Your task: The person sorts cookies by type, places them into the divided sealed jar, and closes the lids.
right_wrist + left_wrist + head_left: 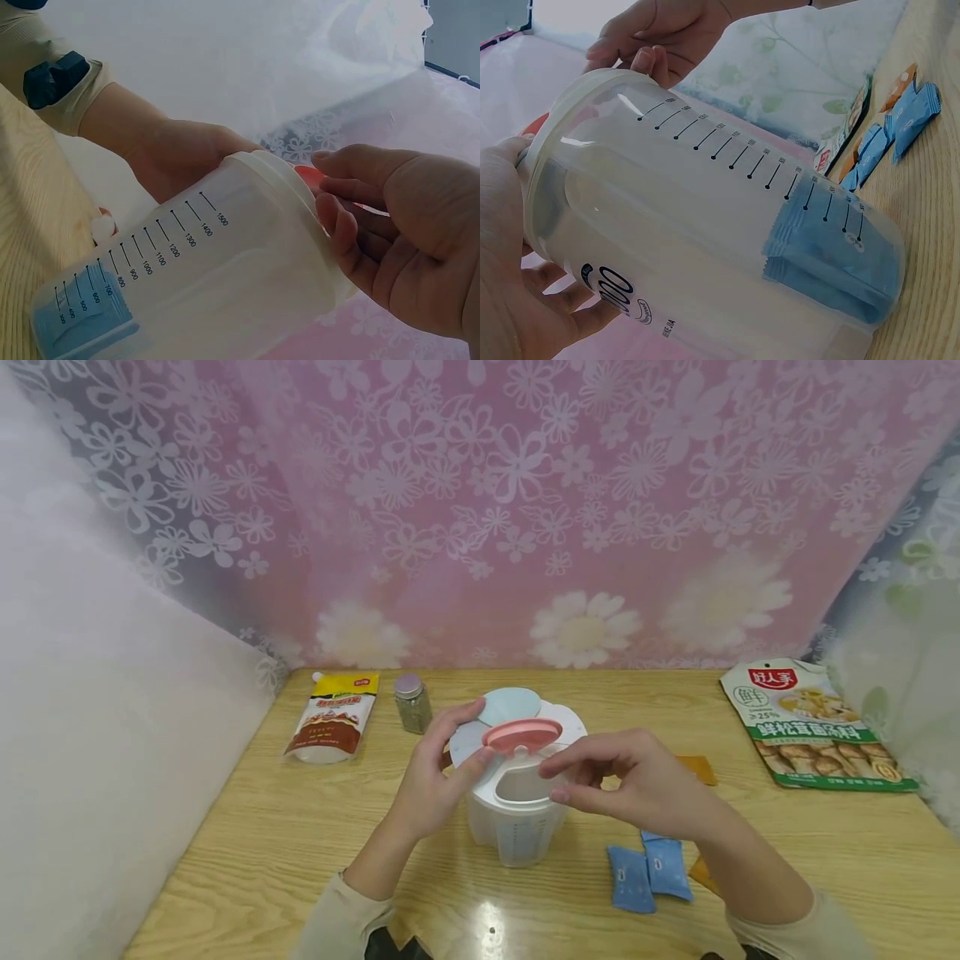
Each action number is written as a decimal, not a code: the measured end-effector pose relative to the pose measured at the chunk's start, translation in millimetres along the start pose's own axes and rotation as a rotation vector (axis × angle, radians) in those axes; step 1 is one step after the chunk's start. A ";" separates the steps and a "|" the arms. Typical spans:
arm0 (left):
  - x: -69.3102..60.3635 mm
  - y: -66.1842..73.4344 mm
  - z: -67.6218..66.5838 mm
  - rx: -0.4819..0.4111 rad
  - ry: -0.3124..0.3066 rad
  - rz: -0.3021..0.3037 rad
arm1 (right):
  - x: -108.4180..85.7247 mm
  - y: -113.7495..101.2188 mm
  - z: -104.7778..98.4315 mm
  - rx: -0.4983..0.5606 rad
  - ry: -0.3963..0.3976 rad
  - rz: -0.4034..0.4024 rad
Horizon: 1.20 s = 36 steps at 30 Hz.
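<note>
A clear plastic storage container [521,835] with a white lid [566,718] stands upright on the table. Its pink-red flap [525,733] is raised over an opening, while a pale blue flap [510,705] sits behind. My left hand [435,777] holds the lid's left side, thumb on top and fingers around the edge. Over the opening's right side is my right hand [637,777], its fingers loosely bent with nothing visible between them. At least one blue packet [832,255] lies at the bottom of one compartment, behind measuring marks.
Several small blue packets [632,878] and orange packets [697,768] lie right of the container. A spouted pouch [333,718] and a spice jar [412,703] are at the back left. A large green-and-white bag [813,727] lies at the far right, near the curtain.
</note>
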State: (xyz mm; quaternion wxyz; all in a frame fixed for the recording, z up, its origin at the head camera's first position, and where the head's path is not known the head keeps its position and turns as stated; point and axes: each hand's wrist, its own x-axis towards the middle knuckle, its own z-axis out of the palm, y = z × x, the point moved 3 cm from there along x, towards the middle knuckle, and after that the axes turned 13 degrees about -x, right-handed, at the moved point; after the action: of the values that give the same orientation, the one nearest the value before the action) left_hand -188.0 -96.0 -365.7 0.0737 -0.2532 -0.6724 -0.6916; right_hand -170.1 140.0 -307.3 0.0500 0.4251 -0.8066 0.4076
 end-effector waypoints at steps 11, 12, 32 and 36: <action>1.8 -0.4 -0.2 -0.002 0.007 0.011 | -4.6 7.8 -6.3 0.051 -0.054 0.098; 1.8 -0.2 -0.4 -0.001 0.008 0.013 | -5.6 8.2 -6.5 0.060 -0.061 0.101; -1.3 -1.6 -1.1 0.005 0.015 -0.013 | -47.6 37.8 -12.5 0.260 -0.078 0.027; -0.4 -1.7 -0.4 0.008 0.012 -0.018 | -57.9 45.0 -11.2 0.312 -0.130 0.069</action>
State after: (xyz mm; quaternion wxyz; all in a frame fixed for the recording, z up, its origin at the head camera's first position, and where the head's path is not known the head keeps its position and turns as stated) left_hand -188.6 -96.3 -367.4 0.0724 -0.2427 -0.6768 -0.6912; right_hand -169.1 199.0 -352.3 -0.0827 0.4252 -0.7493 0.5010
